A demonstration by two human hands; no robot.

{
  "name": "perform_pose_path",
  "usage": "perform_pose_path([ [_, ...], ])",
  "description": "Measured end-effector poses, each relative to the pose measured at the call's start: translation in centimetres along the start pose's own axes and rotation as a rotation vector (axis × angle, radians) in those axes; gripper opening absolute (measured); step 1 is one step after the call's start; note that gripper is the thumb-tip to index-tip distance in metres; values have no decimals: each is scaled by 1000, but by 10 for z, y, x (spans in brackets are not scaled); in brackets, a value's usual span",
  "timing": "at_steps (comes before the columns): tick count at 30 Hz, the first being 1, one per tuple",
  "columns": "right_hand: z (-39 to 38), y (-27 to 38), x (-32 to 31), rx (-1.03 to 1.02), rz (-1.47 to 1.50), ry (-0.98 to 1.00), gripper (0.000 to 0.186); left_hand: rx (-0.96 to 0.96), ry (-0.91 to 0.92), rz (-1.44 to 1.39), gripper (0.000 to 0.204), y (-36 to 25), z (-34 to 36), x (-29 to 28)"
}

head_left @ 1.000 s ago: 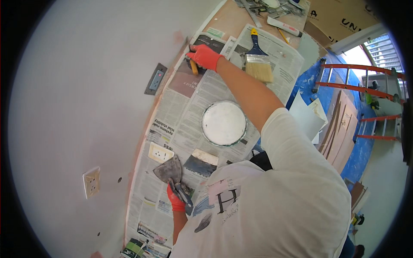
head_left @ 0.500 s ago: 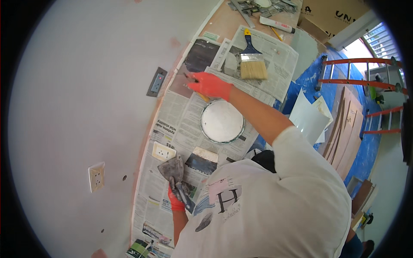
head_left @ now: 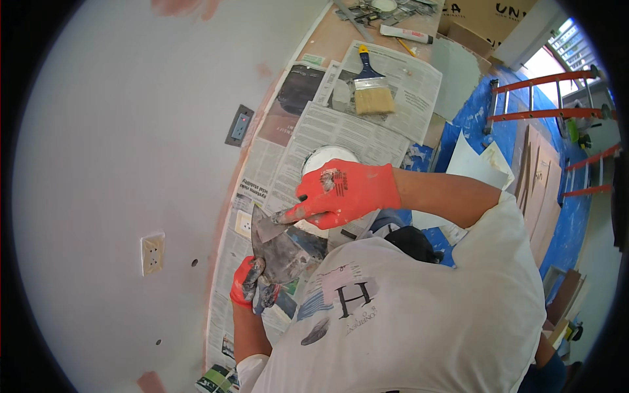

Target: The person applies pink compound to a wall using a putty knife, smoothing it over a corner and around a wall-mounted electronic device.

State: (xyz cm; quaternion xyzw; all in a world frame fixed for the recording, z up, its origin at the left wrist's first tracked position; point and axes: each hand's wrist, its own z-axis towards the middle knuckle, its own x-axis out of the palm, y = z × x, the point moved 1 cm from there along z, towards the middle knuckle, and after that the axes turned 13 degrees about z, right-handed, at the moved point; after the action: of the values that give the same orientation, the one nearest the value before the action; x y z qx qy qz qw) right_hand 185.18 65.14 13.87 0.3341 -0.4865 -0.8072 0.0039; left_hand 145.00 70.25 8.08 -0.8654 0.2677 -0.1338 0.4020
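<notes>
My left hand (head_left: 244,281), in a smeared red-coated glove, is closed around a wide putty knife (head_left: 285,262). Its stained, flared blade points up and away from me. My right hand (head_left: 350,193), also red-gloved, has its fingers pinched on a small scraper (head_left: 270,229), whose grey blade overlaps the wide blade near its far edge. The small scraper's handle is hidden in the glove. Just beyond my right hand stands a round tub of white paste (head_left: 329,156), partly covered by it. A cream socket plate (head_left: 244,224) lies on the newspaper (head_left: 341,124) near the blades.
A wide paintbrush (head_left: 374,95) lies farther off on newspaper, with a white tube (head_left: 406,33) and metal tools (head_left: 393,12) behind it. The pale wall (head_left: 131,164) at left carries sockets. Rightward are blue floor sheeting (head_left: 472,105), an orange ladder (head_left: 547,114) and stacked boards (head_left: 540,177).
My right hand has come back from beyond the tub to my left hand, laying its small blade against the wide putty knife. The wide blade has risen and turned.
</notes>
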Motion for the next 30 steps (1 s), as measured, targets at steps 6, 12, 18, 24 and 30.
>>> perform_pose_path([
  [6, -51, -29, 1, 6, -284, -5, 49, 180, 133, -154, 35, -44, -11, 47],
  [12, -69, -21, -8, 753, 552, -479, 41, 142, -167, 144, 29, -95, 7, 73],
  [18, -72, -20, -2, 125, 267, -432, 35, 281, -235, 714, 33, -72, 23, 56],
  [24, -73, -37, -5, 65, 129, -307, 34, 211, -200, 456, 30, -124, 2, 132],
  [30, -71, -52, -1, -2, 53, -292, 33, 219, -239, 673, 32, -111, 8, 133],
])
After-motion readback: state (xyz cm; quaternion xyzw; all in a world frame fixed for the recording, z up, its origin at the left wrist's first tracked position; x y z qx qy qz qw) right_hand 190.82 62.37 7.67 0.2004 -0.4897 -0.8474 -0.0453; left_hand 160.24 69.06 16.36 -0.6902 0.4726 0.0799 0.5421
